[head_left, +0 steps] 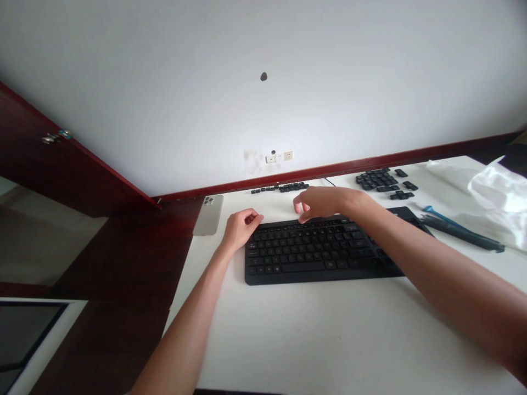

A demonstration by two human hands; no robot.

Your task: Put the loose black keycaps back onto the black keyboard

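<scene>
Left hand [244, 229] loosely curled, empty, just beside a black computer keyboard [321, 252]; right hand [317, 203] half open, empty, over its top edge. Loose black keycaps [377, 181] beyond; silver smartphone [208, 215] near left.

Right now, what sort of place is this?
Probably a desk corner in a home or small office: a black computer keyboard on a white desktop, loose black keycaps beside it, and a white wall socket panel above.

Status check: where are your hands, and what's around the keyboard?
Left hand empty, at the keyboard's left edge. Right hand empty, fingers over the top edge. Loose keycaps beyond the keyboard; phone off left.
</scene>
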